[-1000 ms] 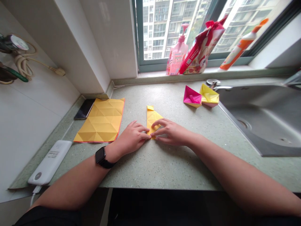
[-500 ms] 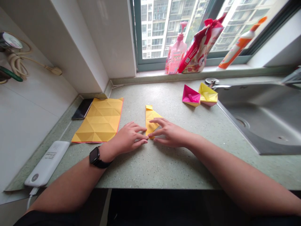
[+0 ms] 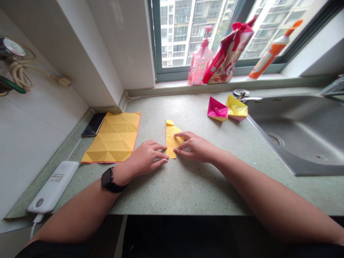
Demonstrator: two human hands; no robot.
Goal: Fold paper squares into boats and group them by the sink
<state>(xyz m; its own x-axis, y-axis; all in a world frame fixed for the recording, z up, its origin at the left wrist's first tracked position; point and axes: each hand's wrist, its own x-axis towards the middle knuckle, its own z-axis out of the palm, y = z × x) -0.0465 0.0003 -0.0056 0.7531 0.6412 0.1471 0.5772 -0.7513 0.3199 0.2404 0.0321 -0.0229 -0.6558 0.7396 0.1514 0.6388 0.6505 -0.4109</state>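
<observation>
Both hands lie flat and open on the surface point(image 3: 188, 186), the right hand point(image 3: 197, 147) pressing fingertips onto the folded yellow paper point(image 3: 171, 138), the left hand point(image 3: 146, 159) just beside its near corner.

Place: home kitchen.
Fixtures: steel sink point(image 3: 295, 120) with tap point(image 3: 247, 98), set in speckled stone countertop point(image 3: 188, 186).
Sill: pink pump bottle point(image 3: 200, 63), orange-capped squeeze bottle point(image 3: 268, 55).
Window point(image 3: 182, 32): apartment blocks outside.
</observation>
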